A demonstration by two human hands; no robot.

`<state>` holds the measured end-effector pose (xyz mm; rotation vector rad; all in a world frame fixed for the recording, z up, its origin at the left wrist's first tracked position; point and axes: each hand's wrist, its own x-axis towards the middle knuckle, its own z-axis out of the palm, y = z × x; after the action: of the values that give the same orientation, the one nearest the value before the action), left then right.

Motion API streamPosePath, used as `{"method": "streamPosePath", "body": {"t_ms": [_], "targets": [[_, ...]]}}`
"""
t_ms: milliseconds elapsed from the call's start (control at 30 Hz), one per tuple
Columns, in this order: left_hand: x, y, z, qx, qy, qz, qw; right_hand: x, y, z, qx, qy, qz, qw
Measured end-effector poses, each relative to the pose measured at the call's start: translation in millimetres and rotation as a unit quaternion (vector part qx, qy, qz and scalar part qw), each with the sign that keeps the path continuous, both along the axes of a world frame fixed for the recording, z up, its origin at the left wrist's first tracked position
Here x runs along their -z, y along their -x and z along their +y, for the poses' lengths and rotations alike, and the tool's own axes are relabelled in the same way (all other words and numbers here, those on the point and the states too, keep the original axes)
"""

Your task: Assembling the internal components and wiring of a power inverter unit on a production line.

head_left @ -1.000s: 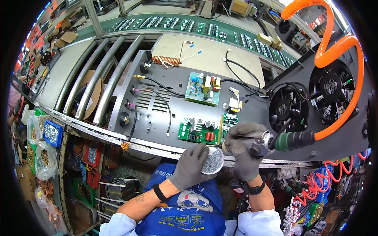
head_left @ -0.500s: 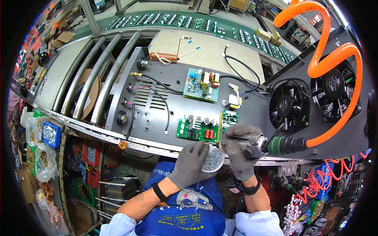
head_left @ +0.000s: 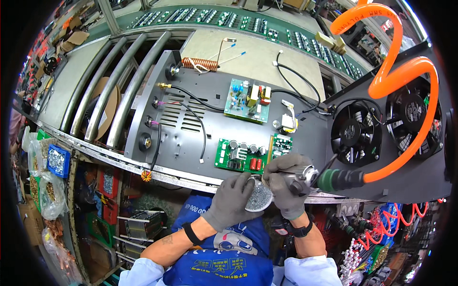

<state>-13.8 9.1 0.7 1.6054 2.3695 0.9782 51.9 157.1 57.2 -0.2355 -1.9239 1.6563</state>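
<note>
My left hand (head_left: pixel 231 199), in a grey glove, is closed on the side of a round white dish (head_left: pixel 270 202) full of small silvery screws (head_left: pixel 259 194). The dish is at the front edge of the bench. Close to its right side, my gloved right hand (head_left: pixel 286 195) grips a metal air screwdriver (head_left: pixel 300 181). An orange coiled hose (head_left: pixel 391 170) joins the tool through a green and black coupling (head_left: pixel 334 179). The fingers hide the tool's tip. Just beyond my hands, a green circuit board (head_left: pixel 241 155) lies in a grey metal chassis (head_left: pixel 186 143).
Farther back in the chassis is a second board (head_left: pixel 247 101). Two black fans (head_left: pixel 353 128) sit in a panel on the right. A copper coil (head_left: pixel 200 64) lies behind. Metal rollers (head_left: pixel 138 90) are at left, with a blue screw bin (head_left: pixel 58 161) below. Boards line a green conveyor (head_left: pixel 162 20).
The view has shifted slightly. Both hands stay beside the dish, and the screwdriver with its coupling has tilted a little. My grips look the same.
</note>
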Motion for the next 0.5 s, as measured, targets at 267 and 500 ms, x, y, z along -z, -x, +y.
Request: {"method": "streamPosePath", "body": {"t_ms": [267,500], "targets": [[-4,7,-2,0.019,0.014,-0.003,1.000,-74,26,29,0.046,0.080,0.055,0.994],[-2,20,-3,0.064,0.012,-0.007,0.998,-104,123,90,0.152,0.021,0.205,0.967]]}}
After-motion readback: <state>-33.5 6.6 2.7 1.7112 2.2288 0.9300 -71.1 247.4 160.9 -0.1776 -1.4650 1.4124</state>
